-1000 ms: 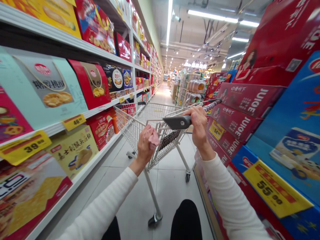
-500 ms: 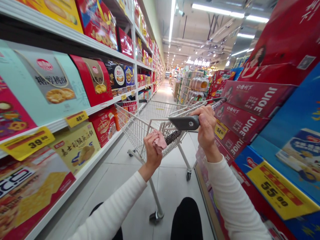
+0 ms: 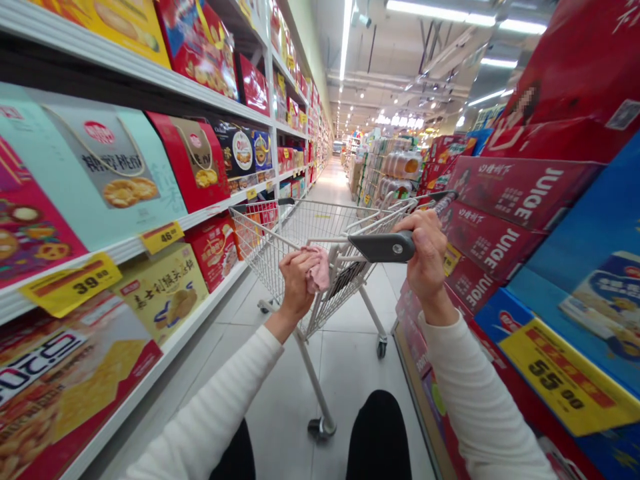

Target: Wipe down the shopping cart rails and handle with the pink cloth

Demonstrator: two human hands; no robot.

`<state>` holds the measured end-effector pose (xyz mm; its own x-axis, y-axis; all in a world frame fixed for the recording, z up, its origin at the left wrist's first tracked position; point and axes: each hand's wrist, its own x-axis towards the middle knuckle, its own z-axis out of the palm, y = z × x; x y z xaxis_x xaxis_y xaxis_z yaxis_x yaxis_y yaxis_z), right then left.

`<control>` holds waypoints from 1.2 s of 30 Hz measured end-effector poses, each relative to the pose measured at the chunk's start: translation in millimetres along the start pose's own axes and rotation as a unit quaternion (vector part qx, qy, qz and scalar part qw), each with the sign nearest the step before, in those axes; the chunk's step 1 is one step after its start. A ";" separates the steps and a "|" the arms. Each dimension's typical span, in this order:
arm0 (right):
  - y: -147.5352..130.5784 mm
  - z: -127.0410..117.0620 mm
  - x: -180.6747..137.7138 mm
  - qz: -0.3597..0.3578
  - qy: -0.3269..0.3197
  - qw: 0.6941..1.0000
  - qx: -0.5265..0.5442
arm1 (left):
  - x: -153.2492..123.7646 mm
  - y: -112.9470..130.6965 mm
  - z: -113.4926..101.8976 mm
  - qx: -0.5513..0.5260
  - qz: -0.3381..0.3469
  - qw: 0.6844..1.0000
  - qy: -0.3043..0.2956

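A wire shopping cart [image 3: 260, 250] stands in the aisle ahead of me, turned at an angle. My right hand [image 3: 427, 250] is wrapped round its handle [image 3: 383, 248] near the dark grey end piece. My left hand [image 3: 297, 280], closed, grips a crumpled pink cloth [image 3: 318, 268]. The cloth is against or just in front of the cart's side frame; whether it touches the wires I cannot tell. In the part of the basket that shows I see no goods. One front caster [image 3: 321, 428] rests on the tiles close to my knees.
Shelves [image 3: 200, 219] of boxed biscuits with yellow price tags line the left side. On the right, stacked red cartons [image 3: 515, 193] and a blue box [image 3: 575, 267] stand close to the cart. Tiled floor [image 3: 330, 157] runs down the aisle, past shrink-wrapped stacks [image 3: 385, 170].
My left hand has moved slightly up and left with the cloth, along the cart's side frame. The handle and my right hand appear a little further right.
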<state>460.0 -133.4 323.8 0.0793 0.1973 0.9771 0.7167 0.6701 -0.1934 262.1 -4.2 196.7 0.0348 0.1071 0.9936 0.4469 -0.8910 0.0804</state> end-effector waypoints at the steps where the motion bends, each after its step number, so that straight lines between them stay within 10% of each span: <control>1: 0.8 -0.4 -0.2 -0.003 0.002 1.000 0.005 | -4.8 -2.1 -2.5 0.008 0.005 1.000 -0.010; 13: 1.1 -5.6 -2.4 0.003 0.000 1.000 -0.017 | 35.6 74.9 -4.8 -0.110 -0.063 0.986 0.112; 19: -0.1 -9.0 -2.3 0.010 0.002 1.000 -0.023 | 21.1 57.5 6.6 0.012 0.028 0.997 0.069; 26: 0.7 -11.6 -1.1 0.007 0.005 1.000 -0.002 | 17.1 19.0 -5.5 0.001 -0.062 0.994 0.094; 36: 4.9 -13.6 -2.6 0.023 0.022 0.999 0.005 | 99.8 85.2 -3.4 -0.161 0.077 0.980 -0.087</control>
<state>472.7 -140.4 321.5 0.1427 0.1956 0.9702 0.7044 0.6685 -0.2384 300.6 -70.9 303.0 0.2437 0.0085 0.9698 0.1192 -0.9926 -0.0213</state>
